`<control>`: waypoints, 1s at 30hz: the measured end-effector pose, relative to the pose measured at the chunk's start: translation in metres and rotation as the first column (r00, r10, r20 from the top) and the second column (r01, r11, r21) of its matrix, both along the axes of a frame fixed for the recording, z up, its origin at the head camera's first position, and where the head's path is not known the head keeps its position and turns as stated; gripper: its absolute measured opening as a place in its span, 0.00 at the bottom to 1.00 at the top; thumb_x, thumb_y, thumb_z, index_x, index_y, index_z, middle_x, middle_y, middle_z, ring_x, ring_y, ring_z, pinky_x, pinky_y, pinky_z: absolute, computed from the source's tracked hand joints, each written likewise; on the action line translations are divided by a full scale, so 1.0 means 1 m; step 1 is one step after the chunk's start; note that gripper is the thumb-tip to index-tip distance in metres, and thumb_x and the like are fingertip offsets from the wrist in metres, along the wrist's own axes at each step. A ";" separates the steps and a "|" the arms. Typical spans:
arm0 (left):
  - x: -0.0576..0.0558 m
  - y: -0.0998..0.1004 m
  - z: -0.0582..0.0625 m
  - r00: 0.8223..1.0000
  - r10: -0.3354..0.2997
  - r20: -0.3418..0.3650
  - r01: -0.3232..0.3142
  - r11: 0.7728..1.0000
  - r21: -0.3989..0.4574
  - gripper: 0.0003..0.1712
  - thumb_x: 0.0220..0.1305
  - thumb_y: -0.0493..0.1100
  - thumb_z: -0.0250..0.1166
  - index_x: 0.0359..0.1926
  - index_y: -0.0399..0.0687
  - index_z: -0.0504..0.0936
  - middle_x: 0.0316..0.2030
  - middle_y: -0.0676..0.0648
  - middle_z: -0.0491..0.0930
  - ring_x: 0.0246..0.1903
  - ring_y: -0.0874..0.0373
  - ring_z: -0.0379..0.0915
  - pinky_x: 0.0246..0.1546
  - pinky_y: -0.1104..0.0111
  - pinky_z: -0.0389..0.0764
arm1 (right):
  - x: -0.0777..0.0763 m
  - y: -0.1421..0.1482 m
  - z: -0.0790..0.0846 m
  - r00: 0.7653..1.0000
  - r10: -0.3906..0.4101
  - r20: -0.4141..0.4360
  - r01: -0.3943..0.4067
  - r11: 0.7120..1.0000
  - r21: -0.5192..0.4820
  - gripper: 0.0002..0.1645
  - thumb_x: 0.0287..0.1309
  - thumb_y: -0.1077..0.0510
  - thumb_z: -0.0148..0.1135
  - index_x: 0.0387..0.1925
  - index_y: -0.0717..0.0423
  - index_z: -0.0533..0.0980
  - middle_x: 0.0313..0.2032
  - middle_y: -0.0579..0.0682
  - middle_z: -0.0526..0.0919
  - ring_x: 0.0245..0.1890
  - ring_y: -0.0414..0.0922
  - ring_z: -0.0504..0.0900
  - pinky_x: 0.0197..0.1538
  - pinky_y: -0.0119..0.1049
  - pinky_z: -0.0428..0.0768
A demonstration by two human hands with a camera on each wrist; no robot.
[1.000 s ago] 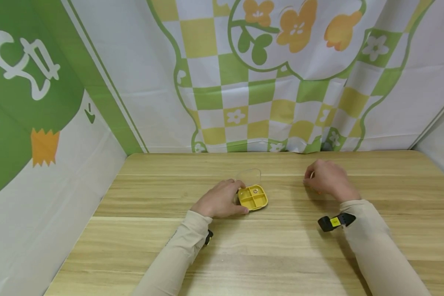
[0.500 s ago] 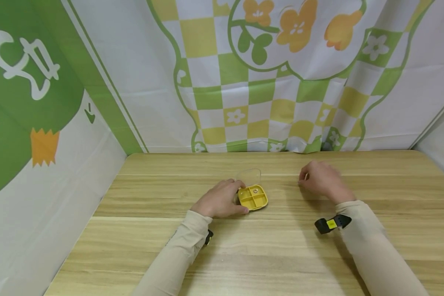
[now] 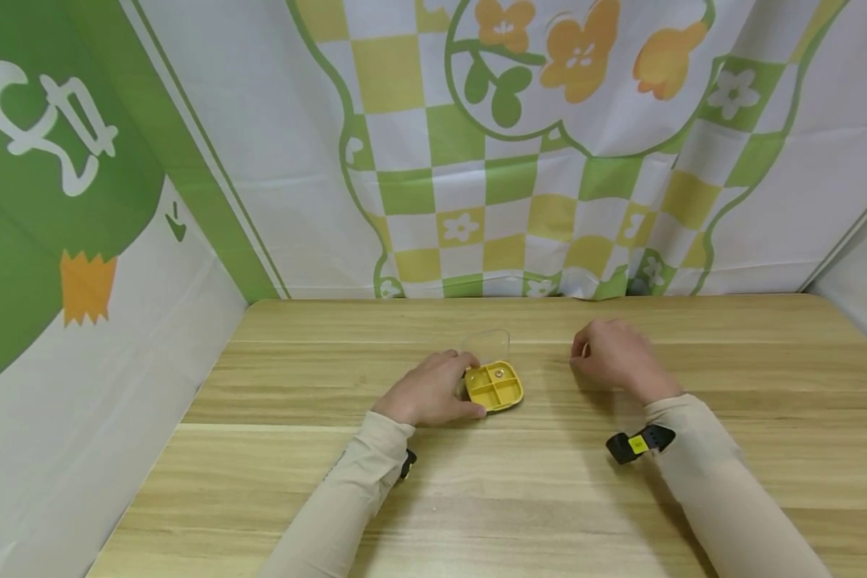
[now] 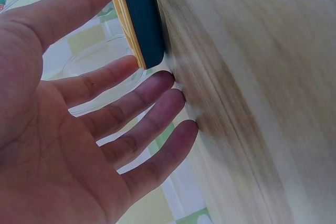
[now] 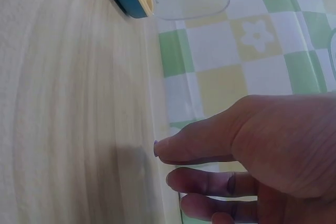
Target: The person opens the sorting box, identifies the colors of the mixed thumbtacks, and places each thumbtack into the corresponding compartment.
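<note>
A small yellow pill box (image 3: 482,396) with several compartments lies open on the table, its clear lid (image 3: 487,345) raised at the back. One tiny round shiny piece (image 3: 499,373) sits in the back right compartment. My left hand (image 3: 433,389) holds the box from the left, thumb at the front and index finger at the back; its other fingers are spread in the left wrist view. My right hand (image 3: 617,357) hovers to the right of the box, thumb and index finger together. A tiny purple speck (image 5: 156,149) shows at the thumb tip; its kind is too small to tell.
The wooden table (image 3: 520,498) carries the box and ends at a patterned curtain (image 3: 477,177) at the back. Another printed cloth (image 3: 65,201) hangs on the left. Black straps (image 3: 639,444) sit on both wrists.
My right hand has moved a little to the left, closer to the box, its thumb and index finger staying together. The left hand and the box have stayed in place.
</note>
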State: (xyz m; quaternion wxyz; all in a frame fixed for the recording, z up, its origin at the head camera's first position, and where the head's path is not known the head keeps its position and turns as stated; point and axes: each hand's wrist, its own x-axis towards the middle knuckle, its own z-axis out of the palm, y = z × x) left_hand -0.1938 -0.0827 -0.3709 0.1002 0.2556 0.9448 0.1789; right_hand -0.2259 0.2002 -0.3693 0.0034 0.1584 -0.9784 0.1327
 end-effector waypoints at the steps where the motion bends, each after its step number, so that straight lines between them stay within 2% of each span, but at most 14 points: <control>1: 0.000 0.000 0.000 1.000 0.000 -0.001 0.000 1.000 0.000 0.39 0.50 0.59 0.67 0.60 0.47 0.68 0.54 0.47 0.71 0.54 0.54 0.65 0.55 0.62 0.66 | 0.000 -0.001 0.000 1.000 0.002 0.004 -0.002 1.000 0.003 0.03 0.49 0.53 0.62 0.24 0.44 0.80 0.23 0.42 0.76 0.24 0.43 0.71 0.26 0.39 0.69; 22: 0.000 -0.001 -0.001 1.000 -0.014 -0.016 0.014 1.000 0.006 0.39 0.49 0.59 0.68 0.59 0.47 0.69 0.52 0.47 0.72 0.52 0.54 0.66 0.54 0.62 0.66 | 0.006 -0.017 -0.002 0.999 0.030 0.012 -0.030 1.000 -0.010 0.03 0.49 0.55 0.61 0.25 0.43 0.80 0.22 0.40 0.75 0.22 0.42 0.70 0.24 0.39 0.68; 30: 0.000 -0.001 0.000 1.000 -0.011 -0.015 0.011 1.000 0.007 0.39 0.48 0.59 0.68 0.59 0.47 0.69 0.52 0.47 0.72 0.52 0.54 0.66 0.54 0.62 0.66 | 0.009 -0.023 0.000 0.997 0.062 -0.034 -0.063 0.998 -0.005 0.03 0.48 0.56 0.60 0.24 0.44 0.79 0.21 0.39 0.73 0.20 0.41 0.69 0.23 0.38 0.67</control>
